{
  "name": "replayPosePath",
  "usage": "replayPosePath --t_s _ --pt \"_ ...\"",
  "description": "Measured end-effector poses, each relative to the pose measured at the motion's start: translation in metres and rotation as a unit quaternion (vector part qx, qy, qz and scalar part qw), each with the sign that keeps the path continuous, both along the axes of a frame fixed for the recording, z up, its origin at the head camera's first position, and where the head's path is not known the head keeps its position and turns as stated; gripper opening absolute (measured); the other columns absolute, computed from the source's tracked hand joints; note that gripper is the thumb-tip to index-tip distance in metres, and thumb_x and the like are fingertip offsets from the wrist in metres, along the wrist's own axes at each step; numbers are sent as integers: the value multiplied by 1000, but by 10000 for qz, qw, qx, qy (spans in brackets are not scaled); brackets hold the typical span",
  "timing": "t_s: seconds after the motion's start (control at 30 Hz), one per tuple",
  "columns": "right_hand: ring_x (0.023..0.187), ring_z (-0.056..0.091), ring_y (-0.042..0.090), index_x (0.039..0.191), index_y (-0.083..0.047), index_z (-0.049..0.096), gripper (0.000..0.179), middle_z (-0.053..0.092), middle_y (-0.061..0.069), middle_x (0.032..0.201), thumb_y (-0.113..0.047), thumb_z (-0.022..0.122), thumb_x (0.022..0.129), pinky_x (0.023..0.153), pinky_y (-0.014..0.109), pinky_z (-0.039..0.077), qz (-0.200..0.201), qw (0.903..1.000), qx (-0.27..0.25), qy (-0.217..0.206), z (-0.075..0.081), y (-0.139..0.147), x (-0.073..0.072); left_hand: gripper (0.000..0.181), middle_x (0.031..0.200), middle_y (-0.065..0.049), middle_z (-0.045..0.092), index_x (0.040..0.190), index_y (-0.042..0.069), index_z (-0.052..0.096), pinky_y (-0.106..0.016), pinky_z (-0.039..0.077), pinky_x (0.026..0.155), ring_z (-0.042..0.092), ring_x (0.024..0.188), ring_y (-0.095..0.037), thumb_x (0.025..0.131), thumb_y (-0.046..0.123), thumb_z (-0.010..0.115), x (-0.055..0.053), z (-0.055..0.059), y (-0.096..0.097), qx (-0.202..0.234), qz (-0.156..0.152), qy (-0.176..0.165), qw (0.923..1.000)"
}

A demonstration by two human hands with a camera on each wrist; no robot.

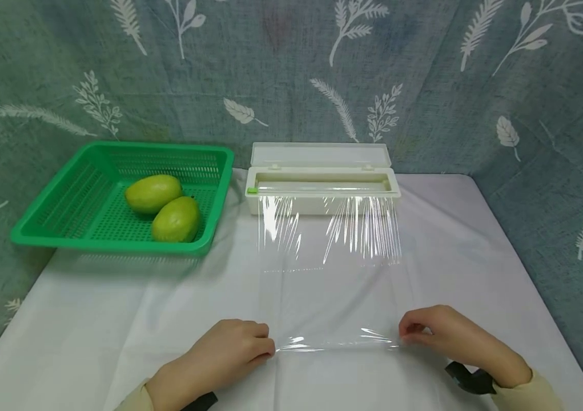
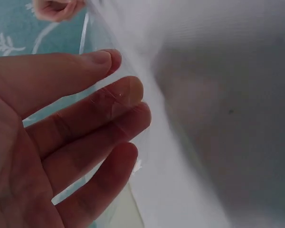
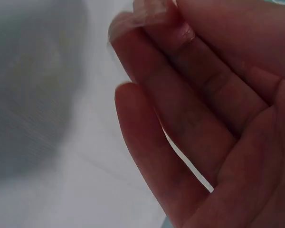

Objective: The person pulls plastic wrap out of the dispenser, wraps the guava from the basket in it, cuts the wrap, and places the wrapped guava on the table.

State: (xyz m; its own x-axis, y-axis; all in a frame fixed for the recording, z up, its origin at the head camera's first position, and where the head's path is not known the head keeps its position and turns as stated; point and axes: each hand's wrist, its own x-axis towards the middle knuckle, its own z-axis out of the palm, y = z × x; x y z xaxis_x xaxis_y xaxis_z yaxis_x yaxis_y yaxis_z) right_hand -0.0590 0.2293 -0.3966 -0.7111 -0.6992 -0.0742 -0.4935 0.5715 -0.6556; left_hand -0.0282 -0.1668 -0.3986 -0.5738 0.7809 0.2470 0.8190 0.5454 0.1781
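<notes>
A sheet of clear plastic wrap (image 1: 332, 297) stretches from a white dispenser box (image 1: 301, 205) towards the front of the table. My left hand (image 1: 229, 348) pinches its near left corner between thumb and index finger. In the left wrist view the film clings over the middle fingers (image 2: 118, 95) of that hand. At the near right corner, my right hand (image 1: 442, 331) pinches the film. Its fingers (image 3: 180, 85) are bent in the right wrist view, with a bit of film over the tips. The box's translucent lid (image 1: 320, 154) stands raised at the back.
To the left stands a green plastic basket (image 1: 39, 228) with two yellow-green mangoes (image 1: 152, 194) inside. A small green slider (image 1: 252, 190) sits on the box's left front edge. White cloth (image 1: 168, 302) covers the table, and a patterned curtain (image 1: 281, 74) hangs behind.
</notes>
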Motion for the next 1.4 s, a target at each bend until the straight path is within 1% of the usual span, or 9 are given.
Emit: replayPosePath --t_s 0.17,0.37,0.47,0.6,0.8,0.97,1.17,1.27,1.4 --pt "75 54 -4 84 -28 61 14 57 -23 82 -16 67 79 65 21 47 -121 9973 471 550 -10 -9 4 17 63 13 37 63 25 60 -14 30 47 35 53 -1 69 15 72 4 -8 1 33 63 227 9997" --pt "72 54 -3 83 -24 65 11 58 -20 81 -17 69 76 62 22 47 -371 9865 947 1283 -16 -18 12 19 62 12 36 59 24 59 -15 26 46 32 53 -3 68 14 73 7 -11 -1 -13 165 323 9993" --pt "72 53 -2 83 -24 66 12 57 -20 80 -19 71 74 61 21 46 -454 9825 1010 1499 -18 -17 16 21 63 12 37 58 23 57 -15 26 46 32 55 -4 69 13 72 8 -11 -3 -120 168 331 9992" --pt "69 48 -3 80 -25 65 12 53 -21 77 -19 72 72 58 20 44 -555 9820 984 1515 -21 -11 21 17 70 12 43 60 21 61 -17 32 49 39 60 -4 72 22 72 10 -10 -4 -234 195 108 9995" --pt "71 50 -5 82 -29 64 8 54 -24 80 -26 68 77 61 21 45 -759 9897 919 799 -28 -4 27 15 73 14 56 64 20 67 -24 42 55 52 63 -4 76 28 68 12 -6 -4 -159 459 -143 9987" --pt "65 48 -4 85 -29 62 8 55 -23 75 -37 60 83 58 21 43 -1076 9923 601 104 -37 1 31 16 74 14 58 66 21 70 -24 43 57 54 67 -4 78 31 66 15 -5 -6 -83 438 -249 9987" --pt "56 49 3 87 -24 61 16 54 -13 62 -39 57 84 52 21 41 -1697 9817 -124 -860 -43 1 34 18 80 12 54 64 20 68 -23 43 58 49 69 -5 78 31 67 16 -8 -7 -3 505 -263 9984" --pt "58 52 7 89 -21 61 16 57 -8 62 -36 57 85 53 22 43 -1733 9751 -556 -1267 -45 2 32 16 79 14 56 67 21 69 -24 44 59 52 70 -4 79 32 66 15 -7 -7 34 608 -340 9976" --pt "59 53 13 93 -14 61 15 61 -2 68 -27 54 89 53 24 44 -1528 9666 -1175 -1688 -46 4 30 14 78 20 60 73 26 71 -25 45 62 57 71 2 82 32 62 11 -3 -9 69 672 -718 9951"
